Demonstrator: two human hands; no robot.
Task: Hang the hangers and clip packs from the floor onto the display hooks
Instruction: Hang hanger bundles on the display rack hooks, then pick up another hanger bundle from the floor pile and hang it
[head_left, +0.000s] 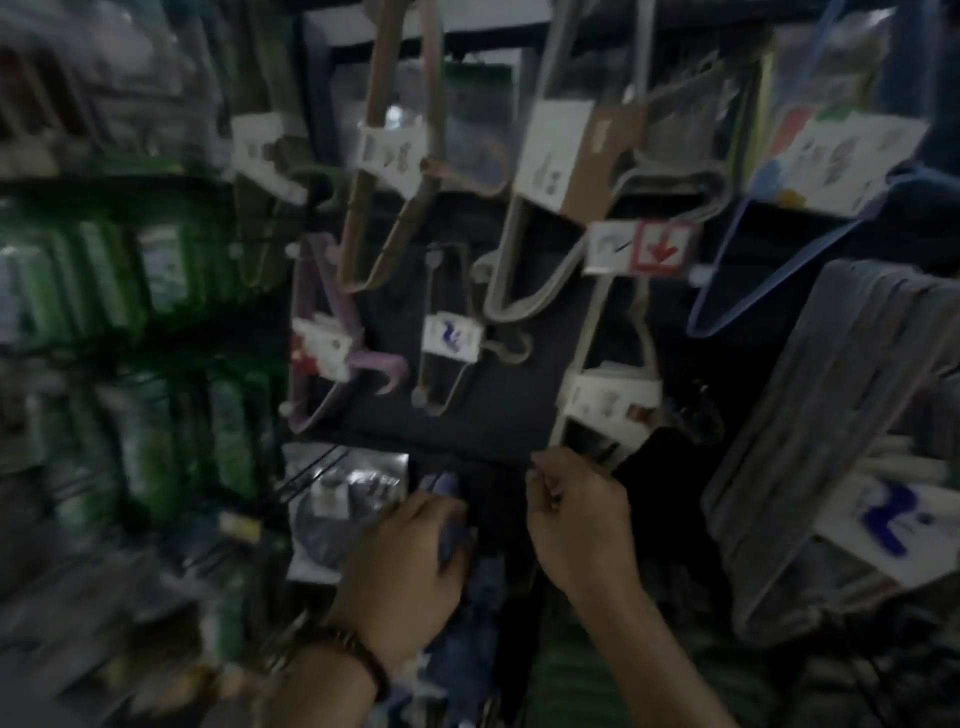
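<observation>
We see our left hand (410, 561) curled round a bluish item (445, 487), too blurred to name, just below the dark display panel (467, 415). Our right hand (582, 519) is beside it under the panel's lower edge, fingers curled; we cannot tell whether it pinches anything. On the panel hang a purple hanger pack (322, 348) at its left and a grey hanger pack (500, 265) higher.
</observation>
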